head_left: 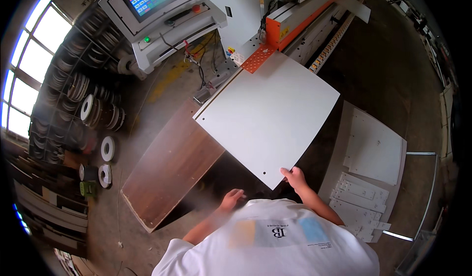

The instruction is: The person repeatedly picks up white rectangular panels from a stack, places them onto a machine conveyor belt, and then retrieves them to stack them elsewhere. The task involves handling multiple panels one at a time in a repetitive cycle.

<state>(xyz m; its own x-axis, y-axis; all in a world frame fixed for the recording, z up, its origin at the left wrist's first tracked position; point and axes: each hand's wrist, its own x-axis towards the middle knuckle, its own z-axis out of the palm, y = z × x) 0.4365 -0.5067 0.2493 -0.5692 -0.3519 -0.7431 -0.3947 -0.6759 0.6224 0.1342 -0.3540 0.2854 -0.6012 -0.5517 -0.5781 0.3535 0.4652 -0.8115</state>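
A large white board (275,113) slants across the middle, its far end against the orange-fronted machine. Small dark holes show near two of its corners. At the near right edge, close to the nearest corner, my right hand (295,177) grips the board, thumb on top and fingers curling beneath. My left hand (233,199) is off the board, a little to the left of that corner. Its fingers are loosely bent and apart, with nothing seen in them.
A brown wooden board (174,165) lies low at the left. White panels (376,148) are stacked at the right. A control console (162,25) with a lit screen stands at the far left, near the machine's orange guard (290,27). Rolls of banding (91,108) fill the left side.
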